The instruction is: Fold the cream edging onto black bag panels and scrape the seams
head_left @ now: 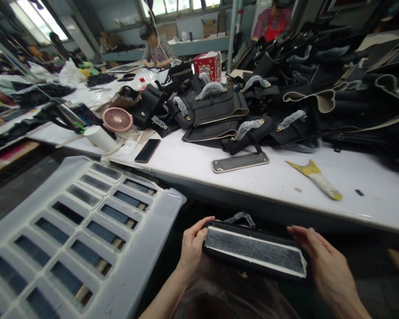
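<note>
Below the table edge, over my lap, I hold a black handbag (254,250) upside down, its rough grey base outlined in white facing up. My left hand (193,243) grips its left end, thumb on top and fingers curled round. My right hand (322,259) is wrapped round its right end. A wrapped handle pokes out behind the bag. On the white table (279,181) lie a flat dark base panel (240,162) with a pale rim and a yellow-stained scraper (315,177).
A heap of black bags (286,97) and leather pieces covers the far table. A phone (147,150), a pink fan (117,119) and a white cup (99,136) lie left. A white slotted rack (69,230) stands at my left. Two other people work far back.
</note>
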Motion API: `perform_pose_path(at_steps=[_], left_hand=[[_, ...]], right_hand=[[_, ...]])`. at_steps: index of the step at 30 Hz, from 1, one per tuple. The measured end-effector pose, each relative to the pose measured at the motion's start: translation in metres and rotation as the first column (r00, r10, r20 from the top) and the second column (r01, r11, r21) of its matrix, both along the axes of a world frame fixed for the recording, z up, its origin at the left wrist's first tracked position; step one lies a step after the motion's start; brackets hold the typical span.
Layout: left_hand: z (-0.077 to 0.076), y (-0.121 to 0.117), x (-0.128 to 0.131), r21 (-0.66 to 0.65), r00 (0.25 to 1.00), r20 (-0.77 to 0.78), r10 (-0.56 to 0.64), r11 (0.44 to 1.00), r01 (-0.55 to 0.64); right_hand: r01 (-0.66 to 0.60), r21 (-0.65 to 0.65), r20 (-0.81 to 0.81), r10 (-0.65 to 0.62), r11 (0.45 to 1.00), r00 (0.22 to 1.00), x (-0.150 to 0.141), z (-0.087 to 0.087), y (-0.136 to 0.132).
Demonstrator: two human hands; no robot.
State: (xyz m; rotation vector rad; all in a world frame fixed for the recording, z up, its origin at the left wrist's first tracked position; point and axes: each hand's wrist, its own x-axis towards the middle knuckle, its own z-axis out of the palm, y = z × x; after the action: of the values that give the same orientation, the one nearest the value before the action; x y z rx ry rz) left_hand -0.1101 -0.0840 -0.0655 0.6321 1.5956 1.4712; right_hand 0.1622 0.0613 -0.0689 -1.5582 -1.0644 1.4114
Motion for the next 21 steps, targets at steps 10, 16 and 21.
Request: perform_pose_path(at_steps=[10,16,21], left_hand=[[-0.008,0.005,-0.016,-0.086,0.978,0.196,-0.067,0.993,0.085],[-0.008,0.006,-0.01,-0.137,0.983,0.182,-0.037,0.989,0.063],[-0.008,0.009,-0.007,-0.168,0.993,0.115,-0.023,0.985,0.043]], right_hand=[[0.036,-0.186,-0.462,-0.12,0.982,0.879,-0.008,0.005,-0.023],[0.007,-0.148,-0.542,-0.087,0.989,0.836,-0.001,0.003,-0.033],[-0.014,-0.087,-0.457,-0.027,0.996,0.889,-0.006,-0.002,-0.035]])
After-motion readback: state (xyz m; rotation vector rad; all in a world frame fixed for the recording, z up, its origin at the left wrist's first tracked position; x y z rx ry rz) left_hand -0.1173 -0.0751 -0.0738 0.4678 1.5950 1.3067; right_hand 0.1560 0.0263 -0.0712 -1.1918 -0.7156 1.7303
